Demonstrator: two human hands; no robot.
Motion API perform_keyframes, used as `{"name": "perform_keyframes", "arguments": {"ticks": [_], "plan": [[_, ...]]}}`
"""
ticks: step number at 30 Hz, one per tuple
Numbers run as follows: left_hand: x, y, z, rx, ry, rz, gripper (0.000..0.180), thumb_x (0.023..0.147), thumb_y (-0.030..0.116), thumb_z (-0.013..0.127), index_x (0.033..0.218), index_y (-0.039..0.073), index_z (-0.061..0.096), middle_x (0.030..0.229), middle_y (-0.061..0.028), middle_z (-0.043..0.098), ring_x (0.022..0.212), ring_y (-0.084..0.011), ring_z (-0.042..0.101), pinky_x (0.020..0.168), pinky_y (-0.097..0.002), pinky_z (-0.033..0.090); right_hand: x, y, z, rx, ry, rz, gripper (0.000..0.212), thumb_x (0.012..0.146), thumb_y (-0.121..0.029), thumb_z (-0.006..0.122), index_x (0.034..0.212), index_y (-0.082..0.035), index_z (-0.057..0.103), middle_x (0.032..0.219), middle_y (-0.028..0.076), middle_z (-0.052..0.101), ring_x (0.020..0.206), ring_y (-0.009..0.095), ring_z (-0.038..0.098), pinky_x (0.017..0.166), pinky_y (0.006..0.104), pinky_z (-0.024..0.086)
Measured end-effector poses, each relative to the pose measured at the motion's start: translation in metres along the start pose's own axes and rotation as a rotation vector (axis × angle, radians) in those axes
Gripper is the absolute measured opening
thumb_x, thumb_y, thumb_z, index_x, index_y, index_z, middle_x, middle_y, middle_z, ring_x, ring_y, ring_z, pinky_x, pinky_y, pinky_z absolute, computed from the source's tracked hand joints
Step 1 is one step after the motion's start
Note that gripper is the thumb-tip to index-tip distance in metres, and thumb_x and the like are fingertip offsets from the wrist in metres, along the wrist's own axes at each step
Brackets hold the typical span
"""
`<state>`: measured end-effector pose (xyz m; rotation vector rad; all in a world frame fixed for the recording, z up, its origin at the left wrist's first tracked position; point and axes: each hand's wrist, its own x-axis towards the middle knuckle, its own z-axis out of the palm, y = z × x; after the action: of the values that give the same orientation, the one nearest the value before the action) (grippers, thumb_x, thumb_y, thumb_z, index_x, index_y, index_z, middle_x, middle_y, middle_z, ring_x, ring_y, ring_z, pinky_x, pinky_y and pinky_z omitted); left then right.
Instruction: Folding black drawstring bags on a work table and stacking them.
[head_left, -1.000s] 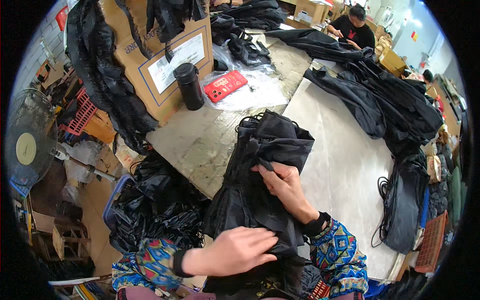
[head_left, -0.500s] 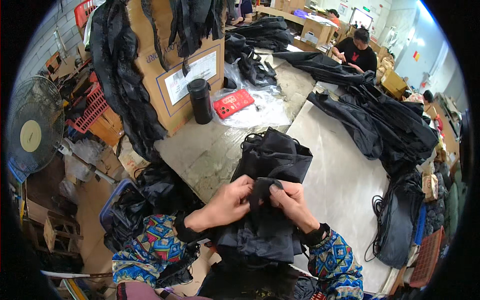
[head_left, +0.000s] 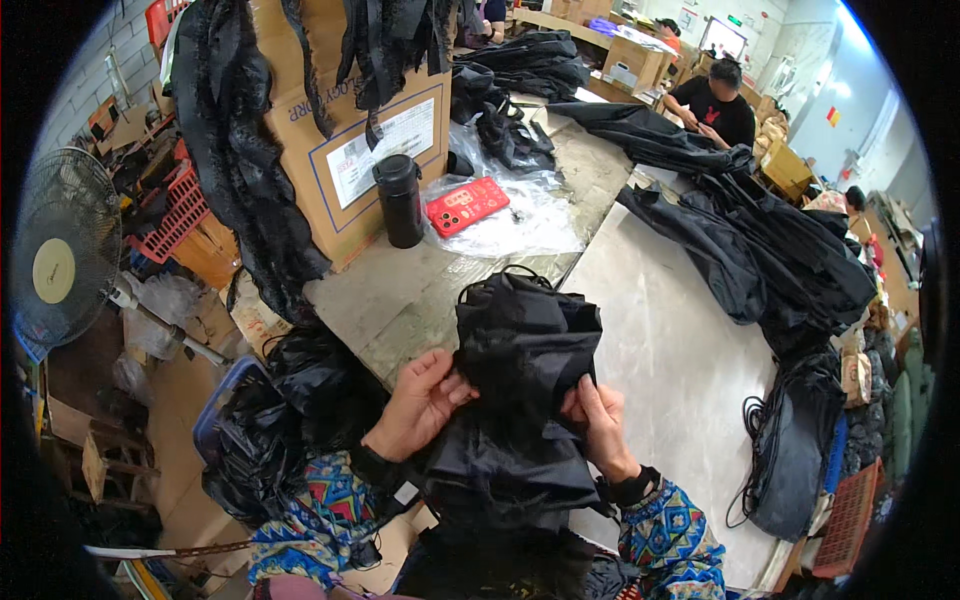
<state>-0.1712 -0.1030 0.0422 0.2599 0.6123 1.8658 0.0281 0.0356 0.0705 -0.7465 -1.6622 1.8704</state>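
Nearby, beyond black fabric: red phone

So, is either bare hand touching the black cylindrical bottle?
No, the left hand and right hand are at the black fabric bundle; the bottle stands beyond them.

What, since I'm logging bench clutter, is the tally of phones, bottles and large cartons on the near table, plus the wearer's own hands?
Phone, red: 1
Bottle, black: 1
Large carton, brown: 1
Wearer's hands: 2, left hand and right hand
Total: 5
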Motion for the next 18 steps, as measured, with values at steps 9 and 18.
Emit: {"name": "perform_keyframes", "arguments": {"ticks": [9, 18], "plan": [[-0.015, -0.003, -0.006, -0.194, 0.084, -0.065, 0.016, 0.097, 0.022, 0.053, 0.098, 0.007, 0.058, 0.072, -0.0001, 0.047, 0.061, -0.0104, 0.036, 0.060, -0.0264, 0.034, -0.011, -0.094, -0.024, -0.323, -0.324, -0.286, 0.027, 0.098, -0.018, 0.049, 0.085, 0.002, 0.061, 0.073, 0.005, 0.057, 0.066, 0.016, 0.056, 0.063, 0.0293, 0.045], [-0.037, -0.020, 0.011, 0.626, -0.056, 0.169, 0.013, 0.093, 0.013, 0.060, 0.101, 0.004, 0.059, 0.089, 0.0049, 0.059, 0.078, -0.0047, 0.051, 0.068, -0.0209, 0.041, 0.033, -0.158, 0.147, -0.269, -0.486, -0.017, 0.028, 0.092, -0.023, 0.058, 0.083, 0.004, 0.059, 0.074, 0.012, 0.055, 0.061, 0.019, 0.060, 0.054, 0.0329, 0.047]]}}
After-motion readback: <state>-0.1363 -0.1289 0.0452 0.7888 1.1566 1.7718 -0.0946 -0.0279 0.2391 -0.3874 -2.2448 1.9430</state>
